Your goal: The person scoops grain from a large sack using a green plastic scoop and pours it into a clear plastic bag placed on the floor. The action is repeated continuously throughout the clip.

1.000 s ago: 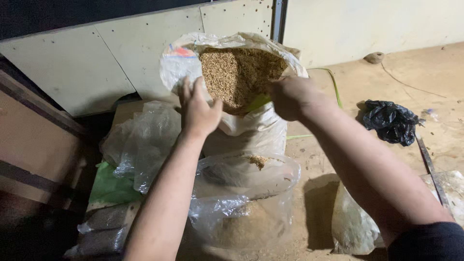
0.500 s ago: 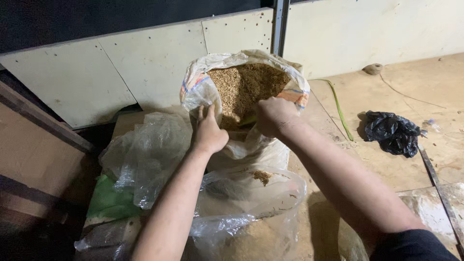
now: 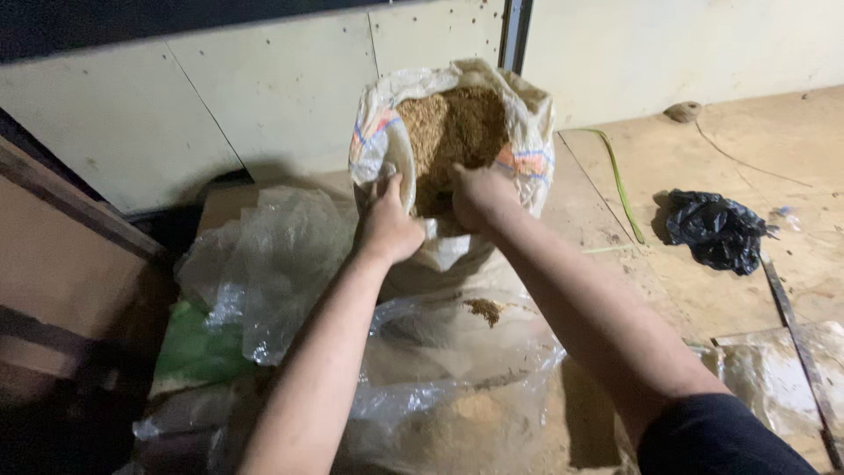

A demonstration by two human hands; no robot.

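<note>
Head view: the left hand (image 3: pixel 389 230) pinches the sack (image 3: pixel 527 154) rim against the wall, holding its mouth open. The right hand (image 3: pixel 479 198) digs into the grain (image 3: pixel 453 132), fingers buried, grip unclear, above a clear bag (image 3: pixel 457 396).

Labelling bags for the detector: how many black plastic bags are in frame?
1. The crumpled black plastic bag lies on the wooden floor at right, apart from the white woven sack of brown grain. Others may be hidden under the clear plastic sheets.
</note>
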